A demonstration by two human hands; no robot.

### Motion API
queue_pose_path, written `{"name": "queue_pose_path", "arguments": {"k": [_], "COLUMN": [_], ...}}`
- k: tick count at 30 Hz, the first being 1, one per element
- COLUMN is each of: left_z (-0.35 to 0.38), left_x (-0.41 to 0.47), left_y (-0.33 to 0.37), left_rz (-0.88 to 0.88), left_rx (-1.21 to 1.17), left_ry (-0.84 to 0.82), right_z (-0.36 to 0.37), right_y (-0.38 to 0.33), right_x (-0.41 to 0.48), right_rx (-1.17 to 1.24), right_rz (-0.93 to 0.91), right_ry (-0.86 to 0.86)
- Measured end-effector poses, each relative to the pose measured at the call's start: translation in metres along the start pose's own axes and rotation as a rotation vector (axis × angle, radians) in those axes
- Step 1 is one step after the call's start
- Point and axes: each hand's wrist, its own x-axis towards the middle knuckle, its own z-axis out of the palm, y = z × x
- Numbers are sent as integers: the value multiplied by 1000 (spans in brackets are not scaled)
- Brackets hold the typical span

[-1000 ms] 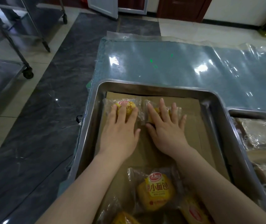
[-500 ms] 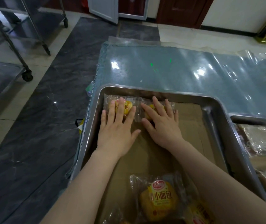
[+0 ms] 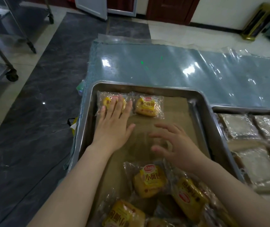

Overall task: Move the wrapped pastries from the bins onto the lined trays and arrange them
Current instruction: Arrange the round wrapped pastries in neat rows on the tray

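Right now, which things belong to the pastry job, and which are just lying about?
Job: paper-lined steel tray; left hand on a yellow wrapped pastry; second yellow wrapped pastry beside it; loose pile of yellow wrapped pastries; right hand; neighbouring steel tray of clear-wrapped pale pastries.
Lying about: wheeled metal rack; brass stand.

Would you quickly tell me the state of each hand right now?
Left hand: open, flat on the far-left wrapped pastry.
Right hand: open, fingers spread, holding nothing, over the paper liner.
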Motion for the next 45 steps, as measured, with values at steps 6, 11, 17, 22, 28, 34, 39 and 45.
{"name": "queue_pose_path", "arguments": {"k": [6,11,17,22,28,34,39,45], "left_z": [8,14,20,20,18,13,12,12], "left_x": [-8,-7,-2,1,6,5,5,5], "left_y": [1,0,0,-2,0,0,-1,-1], "left_rz": [22,17,20,20,5,0,6,11], "left_rx": [18,33,33,44,68,49,49,41], "left_ry": [-84,-85,-53,-45,-16,21,13,-1], "right_z": [13,3,11,-2,-1,4,7,16], "right_y": [-3,14,20,61,76,70,64,55], "right_x": [-26,-27,-22,-2,49,75,73,82], "right_rx": [-120,-152,-332,-300,-303,-331,-395,-506], "right_rz": [-137,10,-42,160,206,245,178,110], "right_ry": [-317,14,-51,180,218,253,361,284]}}
